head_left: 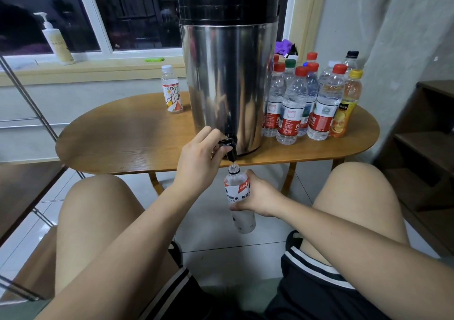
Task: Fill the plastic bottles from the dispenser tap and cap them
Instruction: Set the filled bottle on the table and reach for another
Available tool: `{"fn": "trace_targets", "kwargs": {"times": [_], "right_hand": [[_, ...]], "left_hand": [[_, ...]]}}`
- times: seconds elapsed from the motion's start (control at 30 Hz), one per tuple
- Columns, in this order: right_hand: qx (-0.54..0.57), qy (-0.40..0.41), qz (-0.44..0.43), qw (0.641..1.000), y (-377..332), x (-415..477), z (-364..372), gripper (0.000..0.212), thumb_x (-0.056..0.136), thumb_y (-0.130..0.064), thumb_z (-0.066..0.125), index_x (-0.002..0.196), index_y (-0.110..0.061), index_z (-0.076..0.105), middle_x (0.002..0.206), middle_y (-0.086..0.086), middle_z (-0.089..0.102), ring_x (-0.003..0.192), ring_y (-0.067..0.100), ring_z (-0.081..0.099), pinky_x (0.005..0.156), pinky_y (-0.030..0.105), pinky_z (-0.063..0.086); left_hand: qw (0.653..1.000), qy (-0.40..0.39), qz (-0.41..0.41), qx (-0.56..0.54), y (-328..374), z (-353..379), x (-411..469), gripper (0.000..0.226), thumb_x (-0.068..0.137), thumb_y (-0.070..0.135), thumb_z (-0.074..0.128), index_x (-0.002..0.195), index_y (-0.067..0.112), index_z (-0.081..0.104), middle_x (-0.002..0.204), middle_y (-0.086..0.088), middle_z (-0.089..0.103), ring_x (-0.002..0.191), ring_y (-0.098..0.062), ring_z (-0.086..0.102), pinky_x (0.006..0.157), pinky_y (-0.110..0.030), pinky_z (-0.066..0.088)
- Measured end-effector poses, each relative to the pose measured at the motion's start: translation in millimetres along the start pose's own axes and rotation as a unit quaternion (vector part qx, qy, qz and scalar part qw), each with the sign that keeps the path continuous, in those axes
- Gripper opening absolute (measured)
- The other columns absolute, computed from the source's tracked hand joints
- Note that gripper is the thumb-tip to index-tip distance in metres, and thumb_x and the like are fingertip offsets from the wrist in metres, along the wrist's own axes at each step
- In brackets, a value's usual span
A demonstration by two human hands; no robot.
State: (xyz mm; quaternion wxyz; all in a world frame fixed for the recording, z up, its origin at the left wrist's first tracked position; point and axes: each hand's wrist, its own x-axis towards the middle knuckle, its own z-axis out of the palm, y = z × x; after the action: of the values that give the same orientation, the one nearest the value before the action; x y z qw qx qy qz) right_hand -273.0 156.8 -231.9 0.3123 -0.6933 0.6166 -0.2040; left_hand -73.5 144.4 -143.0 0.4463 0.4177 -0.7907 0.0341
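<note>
The single view came from a camera worn on the person's head. It faced forward and down, over both forearms and bare knees, toward the wooden table [122, 135]. The dispenser [226, 81] stood close, in the middle of the frame, and its tap [231, 147] lay almost at the centre. The left hand [199, 159] on the tap and the right hand [258, 196] around the bottle [236, 184] were nearer still to the lens. The wide angle bent the window [137, 12] at the top and the shelves [427, 142] at the right edge.
</note>
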Motion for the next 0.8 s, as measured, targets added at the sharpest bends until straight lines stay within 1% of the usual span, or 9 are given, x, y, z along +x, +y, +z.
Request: {"fn": "trace_targets", "kwargs": {"times": [0.1,0.17,0.27,0.33,0.47,0.53,0.7,0.73,0.8], "right_hand": [[-0.004,0.004,-0.001,1.0,1.2,0.7,0.2,0.084,0.066,-0.051,0.098,0.128,-0.032,0.044,0.112,-0.011,0.067,0.101,0.01,0.067,0.082,0.032,0.059],[-0.004,0.005,-0.002,1.0,1.4,0.7,0.2,0.085,0.066,-0.051,0.098,0.128,-0.032,0.044,0.113,-0.011,0.067,0.102,0.011,0.068,0.087,0.037,0.061],[-0.001,0.006,-0.001,1.0,1.3,0.9,0.2,0.084,0.066,-0.05,0.099,0.128,-0.032,0.045,0.112,-0.01,0.067,0.102,0.01,0.067,0.088,0.037,0.061],[0.002,0.007,0.0,1.0,0.8,0.7,0.2,0.084,0.066,-0.05,0.098,0.127,-0.032,0.045,0.112,-0.011,0.067,0.101,0.01,0.067,0.086,0.035,0.06],[0.001,0.004,0.002,1.0,0.1,-0.3,0.4,0.084,0.067,-0.048,0.099,0.129,-0.031,0.044,0.113,-0.011,0.066,0.1,0.009,0.067,0.081,0.031,0.058],[0.002,0.002,0.002,1.0,-0.1,-0.3,0.2,0.084,0.067,-0.048,0.099,0.129,-0.032,0.044,0.113,-0.011,0.066,0.1,0.009,0.066,0.079,0.029,0.057],[-0.001,0.006,0.006,1.0,0.3,0.5,1.0,0.084,0.066,-0.05,0.098,0.128,-0.031,0.045,0.112,-0.011,0.067,0.099,0.01,0.067,0.085,0.035,0.06],[-0.002,0.006,0.006,1.0,0.4,0.6,1.3,0.084,0.066,-0.05,0.098,0.128,-0.031,0.045,0.111,-0.011,0.067,0.099,0.01,0.067,0.086,0.035,0.06],[-0.006,0.007,0.007,1.0,0.4,0.3,1.3,0.085,0.065,-0.051,0.098,0.128,-0.031,0.045,0.111,-0.011,0.067,0.099,0.01,0.067,0.083,0.034,0.06]], "left_hand": [[1.0,0.0,-0.001,0.006,0.3,-0.4,0.5,0.016,0.1,0.018,0.076,0.098,0.011,0.062,0.09,0.008,0.046,0.073,-0.013,0.041,0.06,-0.025,0.03],[1.0,-0.001,-0.001,0.006,0.9,-0.5,0.7,0.015,0.1,0.018,0.076,0.098,0.01,0.063,0.09,0.008,0.047,0.073,-0.012,0.041,0.059,-0.02,0.029],[1.0,-0.002,-0.002,0.008,0.6,-0.5,0.4,0.016,0.1,0.018,0.076,0.097,0.011,0.062,0.09,0.008,0.046,0.073,-0.012,0.041,0.061,-0.014,0.028],[1.0,-0.002,-0.001,0.007,0.2,0.1,0.0,0.016,0.1,0.018,0.076,0.097,0.011,0.062,0.09,0.009,0.046,0.074,-0.012,0.041,0.061,-0.013,0.028],[1.0,0.007,0.002,-0.001,-0.8,0.7,-0.1,0.019,0.098,0.015,0.078,0.095,0.012,0.06,0.09,0.011,0.043,0.073,-0.012,0.04,0.06,-0.019,0.029],[1.0,0.009,0.005,0.001,-0.7,0.9,-0.5,0.021,0.098,0.014,0.078,0.094,0.013,0.058,0.089,0.011,0.041,0.073,-0.011,0.038,0.06,-0.016,0.028],[1.0,0.015,0.018,0.005,-3.5,2.3,-0.3,0.018,0.098,0.013,0.077,0.093,0.01,0.06,0.09,0.01,0.042,0.073,-0.012,0.038,0.06,-0.016,0.029],[1.0,0.013,0.025,0.012,-4.1,3.3,-1.4,0.016,0.097,0.009,0.077,0.093,0.009,0.061,0.09,0.008,0.044,0.072,-0.014,0.039,0.058,-0.02,0.032],[0.999,0.002,0.036,0.022,-4.5,6.8,-5.4,0.019,0.091,-0.003,0.077,0.092,0.009,0.062,0.092,0.001,0.05,0.073,-0.02,0.045,0.055,-0.032,0.039]]}}
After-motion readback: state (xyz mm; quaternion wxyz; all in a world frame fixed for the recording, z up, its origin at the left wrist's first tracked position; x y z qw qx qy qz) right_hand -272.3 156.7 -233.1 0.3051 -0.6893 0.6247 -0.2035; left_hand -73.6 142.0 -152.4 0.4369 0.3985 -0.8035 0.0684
